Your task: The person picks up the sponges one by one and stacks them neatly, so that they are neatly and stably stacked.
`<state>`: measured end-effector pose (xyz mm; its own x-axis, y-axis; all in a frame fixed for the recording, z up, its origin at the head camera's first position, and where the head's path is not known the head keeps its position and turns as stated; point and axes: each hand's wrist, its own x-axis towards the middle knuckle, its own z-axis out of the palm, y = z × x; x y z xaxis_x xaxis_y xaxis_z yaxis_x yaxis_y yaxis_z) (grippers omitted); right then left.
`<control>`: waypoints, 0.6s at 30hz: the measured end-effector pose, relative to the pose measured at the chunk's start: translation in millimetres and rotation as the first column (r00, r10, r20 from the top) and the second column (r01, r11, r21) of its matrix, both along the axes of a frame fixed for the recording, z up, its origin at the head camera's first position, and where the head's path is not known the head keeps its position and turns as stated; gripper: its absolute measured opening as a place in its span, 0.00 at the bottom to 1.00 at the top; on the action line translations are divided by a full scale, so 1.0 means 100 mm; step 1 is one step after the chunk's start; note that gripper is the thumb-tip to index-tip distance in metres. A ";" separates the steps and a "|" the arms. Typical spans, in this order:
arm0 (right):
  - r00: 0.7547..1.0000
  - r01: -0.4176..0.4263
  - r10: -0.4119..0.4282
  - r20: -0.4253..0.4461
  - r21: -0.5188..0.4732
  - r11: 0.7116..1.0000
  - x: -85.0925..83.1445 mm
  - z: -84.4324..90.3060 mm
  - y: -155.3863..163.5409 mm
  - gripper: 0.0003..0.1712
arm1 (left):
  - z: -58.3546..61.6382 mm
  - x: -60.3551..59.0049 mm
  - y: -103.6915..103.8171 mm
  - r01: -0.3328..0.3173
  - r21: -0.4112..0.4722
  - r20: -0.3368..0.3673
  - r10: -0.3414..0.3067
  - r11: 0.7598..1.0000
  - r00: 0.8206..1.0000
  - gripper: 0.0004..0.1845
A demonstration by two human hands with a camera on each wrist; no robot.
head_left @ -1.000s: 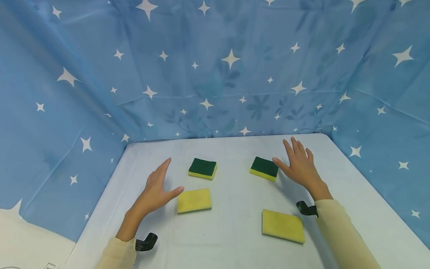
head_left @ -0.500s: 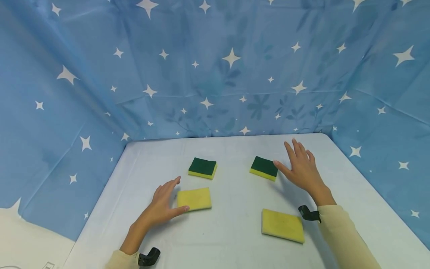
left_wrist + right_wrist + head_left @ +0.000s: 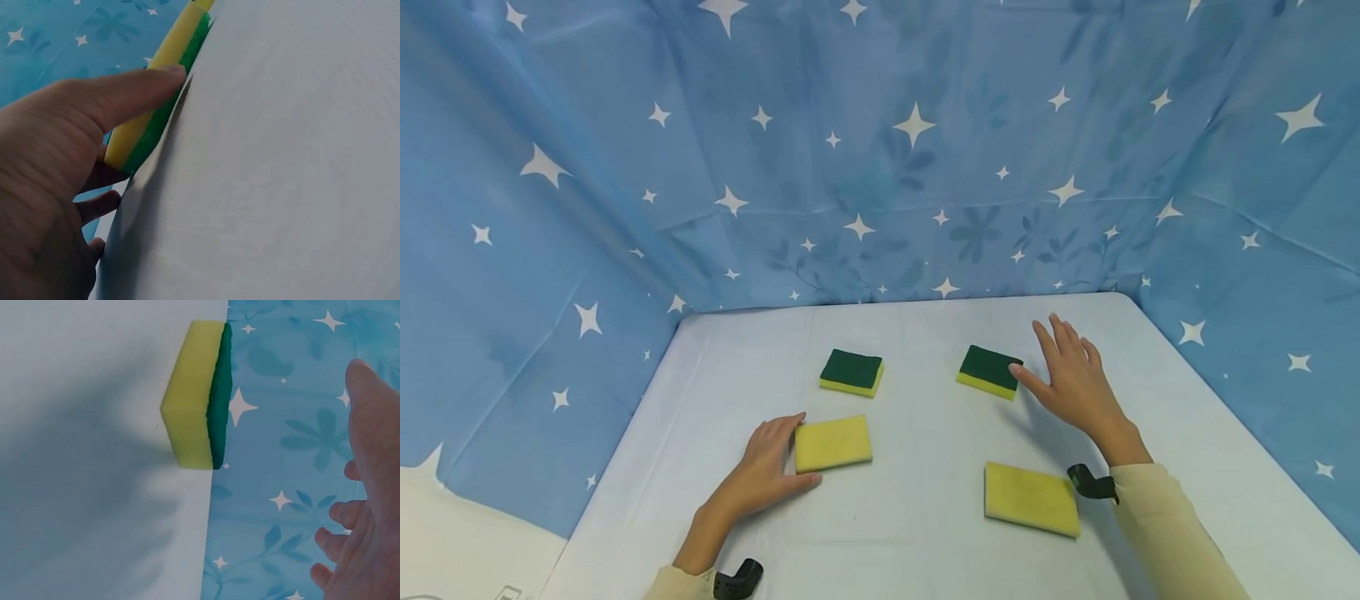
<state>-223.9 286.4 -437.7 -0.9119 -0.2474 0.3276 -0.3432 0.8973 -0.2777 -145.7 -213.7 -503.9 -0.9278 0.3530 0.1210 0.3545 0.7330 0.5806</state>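
Yellow-up sponge near-left on tabletop; L hand pinching its left end, thumb + fingers. R hand spread, thumb at green-top sponge far-right. Risk: shallow pinch, soft foam may slip/fold. Pale cloth tabletop, blue star backdrop around.
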 end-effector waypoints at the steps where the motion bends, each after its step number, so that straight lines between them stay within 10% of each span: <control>1: 1.000 0.001 -0.001 0.001 0.000 1.000 0.01 0.00 0.00 0.52 | -0.01 0.00 -0.01 -0.001 -0.003 0.004 0.001 1.000 1.000 0.50; 18: 0.999 -0.015 0.017 0.040 -0.045 0.999 0.23 -0.03 0.08 0.55 | -0.09 0.00 -0.09 0.021 0.060 0.010 -0.022 0.998 1.000 0.42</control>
<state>-201.2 294.6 -441.2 -0.9205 -0.2478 0.3021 -0.3452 0.8780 -0.3315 -146.0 -222.6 -512.6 -0.9214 0.3655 0.1323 0.3633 0.6889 0.6272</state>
